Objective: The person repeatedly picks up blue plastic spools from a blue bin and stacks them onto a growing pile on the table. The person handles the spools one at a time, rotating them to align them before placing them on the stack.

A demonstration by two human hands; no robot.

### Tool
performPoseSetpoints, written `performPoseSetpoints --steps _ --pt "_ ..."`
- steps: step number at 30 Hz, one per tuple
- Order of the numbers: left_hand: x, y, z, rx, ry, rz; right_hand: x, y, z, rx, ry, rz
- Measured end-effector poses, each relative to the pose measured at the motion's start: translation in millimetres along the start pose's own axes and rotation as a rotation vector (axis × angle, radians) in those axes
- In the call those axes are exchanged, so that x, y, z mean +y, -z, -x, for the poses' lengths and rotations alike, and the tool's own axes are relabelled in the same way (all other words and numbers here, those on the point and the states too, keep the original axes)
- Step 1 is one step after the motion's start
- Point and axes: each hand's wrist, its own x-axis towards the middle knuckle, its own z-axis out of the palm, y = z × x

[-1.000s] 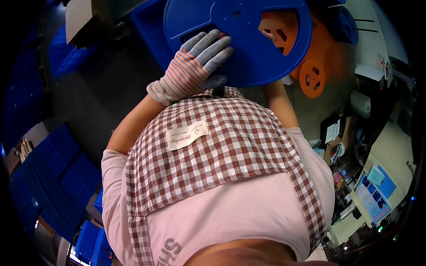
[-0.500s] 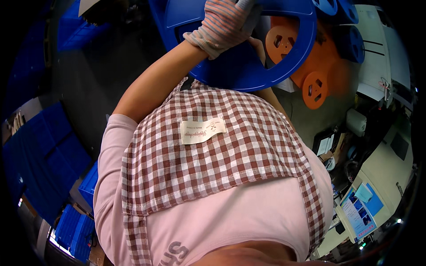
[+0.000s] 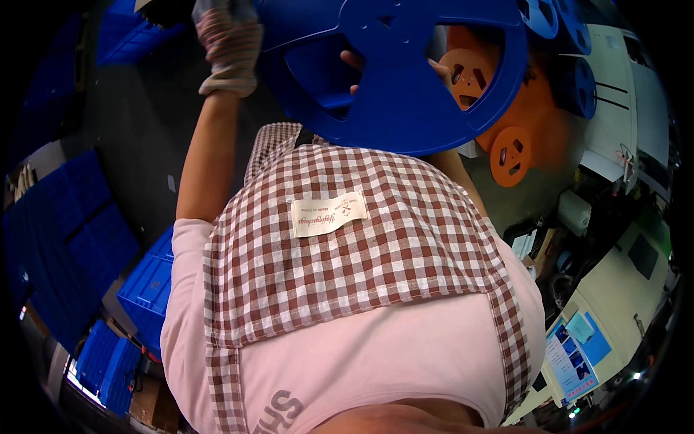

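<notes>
A large blue plastic reel (image 3: 394,94) with wide cut-outs fills the upper middle, in front of my chest. Behind it is my right hand (image 3: 439,70), bare-fingered; its fingertips show through the cut-outs on both sides of the central spoke, gripping the reel. Most of that hand is hidden by the reel. My left hand (image 3: 230,50), in a striped knit glove, is beside the reel's left rim. Its fingers are smeared and run toward the upper edge, so their pose is unclear.
Orange reels (image 3: 510,156) lie to the right of the blue one, with more blue reels (image 3: 576,87) beyond. Blue crates (image 3: 148,286) stand at the left. A pale table (image 3: 614,300) with a printed sheet (image 3: 571,362) is at the far right.
My left hand has moved from the middle of the blue reel out to its left side. The reel has shifted slightly lower, and right-hand fingertips now show through both cut-outs.
</notes>
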Motion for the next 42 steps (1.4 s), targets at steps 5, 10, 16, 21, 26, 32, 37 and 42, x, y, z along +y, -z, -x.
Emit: performPoseSetpoints --steps 5,10,16,21,26,32,37,42 --pt "28 19 -3 -0.045 -0.019 0.212 -6 -2 11 0.125 -0.049 0.043" --pt "135 -21 -5 -0.089 -0.356 0.396 -3 -9 16 0.173 -0.081 0.065" --pt "149 -56 13 -0.196 -0.405 0.271 -4 -1 21 0.149 -0.106 0.069" --pt "82 -73 1 -0.105 -0.474 -0.131 -15 10 23 0.087 -0.130 0.041" --pt "28 -24 -22 -0.026 -0.212 0.059 -19 26 31 0.080 -0.124 0.066" --pt "29 12 0 -0.125 -0.125 0.106 -20 17 28 0.053 -0.180 -0.083" --pt "87 20 4 -0.530 -0.243 0.227 -18 -6 30 0.232 -0.154 0.035" --pt "117 -12 0 -0.560 -0.242 0.023 -11 -24 24 0.363 -0.122 0.148"
